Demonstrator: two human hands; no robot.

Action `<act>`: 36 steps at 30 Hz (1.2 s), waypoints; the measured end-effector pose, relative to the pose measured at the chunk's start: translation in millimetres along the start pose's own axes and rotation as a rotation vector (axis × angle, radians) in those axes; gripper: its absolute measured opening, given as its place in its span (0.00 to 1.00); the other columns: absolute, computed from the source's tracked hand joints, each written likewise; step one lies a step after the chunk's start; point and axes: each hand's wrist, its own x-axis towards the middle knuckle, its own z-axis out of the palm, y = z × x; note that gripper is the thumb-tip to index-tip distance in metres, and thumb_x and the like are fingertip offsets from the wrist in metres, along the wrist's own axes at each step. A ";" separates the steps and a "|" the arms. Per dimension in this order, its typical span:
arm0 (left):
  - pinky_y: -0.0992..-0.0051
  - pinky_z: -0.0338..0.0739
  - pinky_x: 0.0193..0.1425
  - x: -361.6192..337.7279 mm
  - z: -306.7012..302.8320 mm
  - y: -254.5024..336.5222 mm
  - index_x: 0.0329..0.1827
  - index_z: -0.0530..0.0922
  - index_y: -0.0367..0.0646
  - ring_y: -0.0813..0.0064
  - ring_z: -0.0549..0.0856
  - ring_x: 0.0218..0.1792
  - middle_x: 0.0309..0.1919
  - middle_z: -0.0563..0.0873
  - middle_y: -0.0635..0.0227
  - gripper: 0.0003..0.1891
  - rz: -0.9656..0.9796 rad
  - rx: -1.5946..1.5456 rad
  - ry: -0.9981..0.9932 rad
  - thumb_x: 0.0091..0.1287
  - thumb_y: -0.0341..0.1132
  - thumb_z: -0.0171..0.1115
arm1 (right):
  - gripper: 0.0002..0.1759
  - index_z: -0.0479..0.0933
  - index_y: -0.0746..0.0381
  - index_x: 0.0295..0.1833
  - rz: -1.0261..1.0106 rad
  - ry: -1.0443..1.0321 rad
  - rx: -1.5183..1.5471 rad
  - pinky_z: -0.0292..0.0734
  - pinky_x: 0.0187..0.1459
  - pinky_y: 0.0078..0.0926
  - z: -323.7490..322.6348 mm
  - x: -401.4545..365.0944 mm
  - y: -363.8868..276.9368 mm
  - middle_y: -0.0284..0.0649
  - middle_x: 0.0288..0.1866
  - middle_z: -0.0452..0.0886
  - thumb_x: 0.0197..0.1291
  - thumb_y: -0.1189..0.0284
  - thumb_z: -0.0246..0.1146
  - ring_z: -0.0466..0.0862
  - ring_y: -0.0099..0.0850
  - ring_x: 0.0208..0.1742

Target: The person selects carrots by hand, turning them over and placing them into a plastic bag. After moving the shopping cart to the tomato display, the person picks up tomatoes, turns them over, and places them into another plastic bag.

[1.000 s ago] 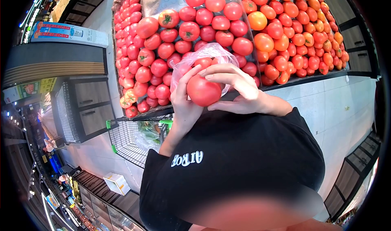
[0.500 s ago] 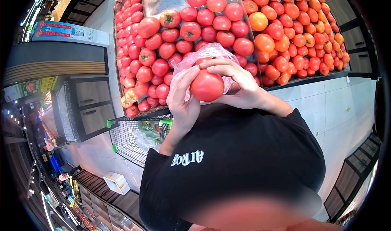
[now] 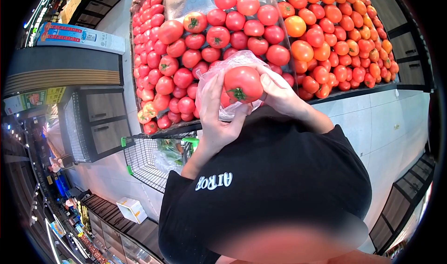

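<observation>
A large red tomato [image 3: 244, 80] with its green stem side turned toward me is gripped by my right hand [image 3: 282, 96], thumb on its right side. It is over the mouth of a thin clear plastic bag [image 3: 205, 84]. My left hand [image 3: 219, 122] is closed around the near left side of that bag. Inside it, part of another tomato [image 3: 225, 99] shows below the held one. The right hand's lower fingers are partly hidden behind the tomato and the film.
A sloped display of pinkish-red tomatoes [image 3: 183, 77] lies ahead, with a divider [image 3: 286, 29] and orange-red tomatoes [image 3: 342, 45] to its right. A wire shopping cart [image 3: 142, 159] holding bagged greens [image 3: 170, 152] stands at lower left. A white box [image 3: 132, 210] sits further back.
The tomato has been turned, so its green stem now shows. My left hand has lowered from the tomato to the bag, and the bag's mouth is spread wider.
</observation>
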 end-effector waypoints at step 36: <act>0.60 0.83 0.57 -6.3 -10.8 -41.3 0.36 0.89 0.39 0.65 0.92 0.41 0.37 0.93 0.64 0.04 -0.024 0.172 0.036 0.61 0.28 0.75 | 0.32 0.74 0.61 0.67 -0.458 0.421 -1.225 0.78 0.64 0.35 -72.3 137.0 -54.5 0.46 0.62 0.79 0.59 0.67 0.76 0.82 0.36 0.63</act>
